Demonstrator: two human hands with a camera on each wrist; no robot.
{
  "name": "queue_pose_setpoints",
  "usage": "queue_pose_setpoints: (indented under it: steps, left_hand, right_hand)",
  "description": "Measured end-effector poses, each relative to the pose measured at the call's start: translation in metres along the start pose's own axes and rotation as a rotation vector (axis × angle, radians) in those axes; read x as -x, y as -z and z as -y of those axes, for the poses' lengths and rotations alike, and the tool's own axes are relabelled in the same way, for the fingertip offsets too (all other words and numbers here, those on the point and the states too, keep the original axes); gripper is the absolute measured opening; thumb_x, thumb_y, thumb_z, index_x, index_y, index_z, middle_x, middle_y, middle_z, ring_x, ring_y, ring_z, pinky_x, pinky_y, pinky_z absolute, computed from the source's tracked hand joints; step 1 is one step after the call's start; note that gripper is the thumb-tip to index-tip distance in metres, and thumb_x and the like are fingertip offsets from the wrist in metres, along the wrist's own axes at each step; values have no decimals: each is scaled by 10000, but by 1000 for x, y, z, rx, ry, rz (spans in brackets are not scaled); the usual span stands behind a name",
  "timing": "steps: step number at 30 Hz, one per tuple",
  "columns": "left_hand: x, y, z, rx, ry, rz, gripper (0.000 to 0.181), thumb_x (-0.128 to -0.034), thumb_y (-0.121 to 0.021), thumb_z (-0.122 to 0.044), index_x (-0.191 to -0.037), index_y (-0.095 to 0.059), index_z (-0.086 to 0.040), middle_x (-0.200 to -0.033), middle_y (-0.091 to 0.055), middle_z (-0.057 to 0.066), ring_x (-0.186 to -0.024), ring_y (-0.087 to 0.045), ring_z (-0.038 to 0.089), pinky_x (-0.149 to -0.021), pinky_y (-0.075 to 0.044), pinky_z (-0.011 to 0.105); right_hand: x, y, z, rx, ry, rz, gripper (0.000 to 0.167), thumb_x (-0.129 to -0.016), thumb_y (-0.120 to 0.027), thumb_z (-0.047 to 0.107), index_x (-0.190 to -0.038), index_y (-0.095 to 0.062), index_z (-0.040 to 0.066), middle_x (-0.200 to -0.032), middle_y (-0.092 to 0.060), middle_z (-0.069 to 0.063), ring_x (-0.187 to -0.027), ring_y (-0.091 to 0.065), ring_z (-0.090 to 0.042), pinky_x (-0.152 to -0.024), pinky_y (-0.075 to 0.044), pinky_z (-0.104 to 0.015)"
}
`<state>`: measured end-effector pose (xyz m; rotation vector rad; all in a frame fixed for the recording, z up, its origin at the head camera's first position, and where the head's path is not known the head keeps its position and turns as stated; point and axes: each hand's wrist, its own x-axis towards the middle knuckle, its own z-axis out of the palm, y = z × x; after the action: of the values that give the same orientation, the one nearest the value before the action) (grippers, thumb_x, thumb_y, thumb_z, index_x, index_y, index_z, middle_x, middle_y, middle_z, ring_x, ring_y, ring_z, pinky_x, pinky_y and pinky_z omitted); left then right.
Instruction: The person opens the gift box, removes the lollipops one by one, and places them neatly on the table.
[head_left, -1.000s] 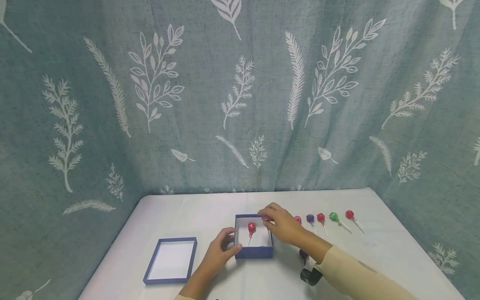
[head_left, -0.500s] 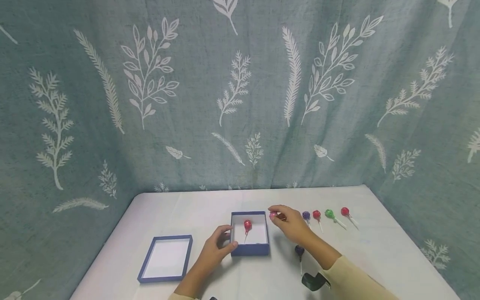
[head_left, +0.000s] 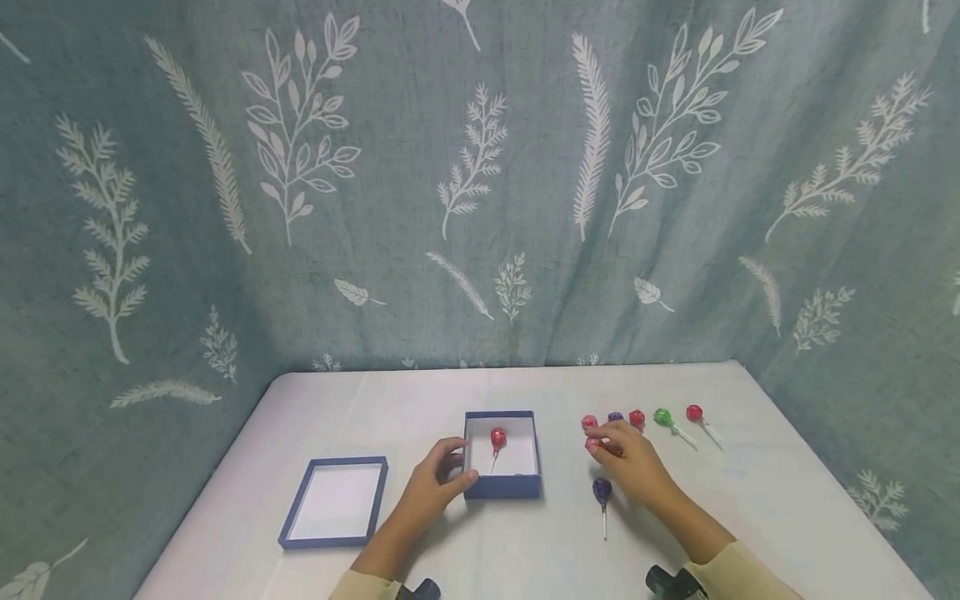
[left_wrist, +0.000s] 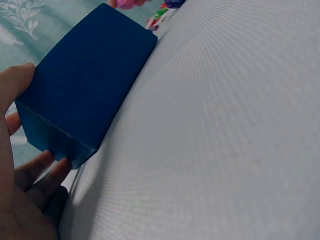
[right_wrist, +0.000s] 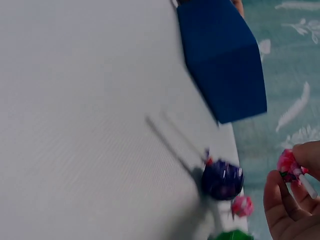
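Observation:
A blue box [head_left: 502,487] holds one red lollipop [head_left: 498,438] on its white floor. My left hand [head_left: 429,493] grips the box's left side, thumb at the front corner; in the left wrist view its fingers lie round the end of the box [left_wrist: 85,75]. My right hand [head_left: 637,467] pinches a pink lollipop [right_wrist: 289,165] by its head, right of the box and beside another pink lollipop [head_left: 589,422]. Nearer the front, a purple lollipop [head_left: 602,490] lies on the table, left of my right hand.
A blue-rimmed lid [head_left: 283,533] with a white inside lies at the left on the white table [head_left: 562,554]. Behind and right of my right hand lie purple [head_left: 616,417], red [head_left: 637,418], green [head_left: 663,417] and another red lollipop [head_left: 695,413]. A patterned curtain [head_left: 405,200] hangs behind.
My right hand has moved from the box's right edge rightward to the lollipops, with the pink lollipop in its fingers. My left hand has stayed on the box. The head view has shifted slightly.

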<state>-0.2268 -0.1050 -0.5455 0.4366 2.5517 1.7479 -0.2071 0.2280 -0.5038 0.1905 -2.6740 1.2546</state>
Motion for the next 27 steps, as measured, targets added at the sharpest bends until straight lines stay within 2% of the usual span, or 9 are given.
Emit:
queue_pose_setpoints:
  steps: [3, 10, 14, 19, 23, 27]
  left_hand:
    - [0, 1, -2, 13, -7, 2, 519, -874, -731, -299, -1325, -518, -156, -1351, -558, 152, -1246, -520, 356, -1058, -372, 526]
    - [0, 1, -2, 11, -1, 5, 514, -879, -727, -299, -1327, -519, -158, -1341, -567, 147, -1242, -525, 351, -1057, -372, 528]
    - [-1, 1, -2, 6, 2, 7, 516, -879, -728, -298, -1328, -519, -154, -1341, -567, 150, -1243, -523, 354, -1057, -369, 534]
    - [0, 1, 0, 1, 8, 1, 517, -875, -732, -297, -1324, -524, -145, -1339, -569, 149, -1244, -523, 354, -1057, -366, 539]
    - [0, 1, 1, 16, 11, 11, 509, -881, -728, -286, -1325, -521, -144, -1343, -565, 150, -1247, -519, 354, -1061, -361, 537]
    - [-1, 0, 0, 25, 2, 12, 508, -886, -724, -277, -1328, -516, -138, -1350, -558, 156, -1251, -514, 358, -1058, -365, 537]
  right_hand:
    - [6, 8, -7, 23, -17, -5, 247, -942, -662, 217, -1165, -692, 115, -1125, -611, -18, -999, -639, -261, -873, -540, -437]
    - [18, 19, -17, 45, -67, -6, 254, -948, -654, 227, -1171, -680, 111, -1176, -603, -41, -1020, -640, -292, -873, -543, -432]
    - [24, 25, -22, 63, -76, -33, 248, -940, -661, 190, -1174, -679, 111, -1180, -601, -39, -1035, -640, -289, -893, -530, -453]
    - [31, 36, -30, 48, -51, -71, 258, -922, -672, 124, -1175, -674, 73, -1164, -608, -76, -1024, -649, -314, -894, -527, -465]
    - [35, 44, -39, 80, -68, -94, 255, -928, -673, 149, -1171, -678, 70, -1136, -618, -78, -1004, -653, -317, -882, -530, -477]
    - [37, 48, -47, 104, -88, -85, 259, -930, -671, 162, -1168, -677, 60, -1122, -622, -84, -1019, -642, -326, -893, -517, -499]
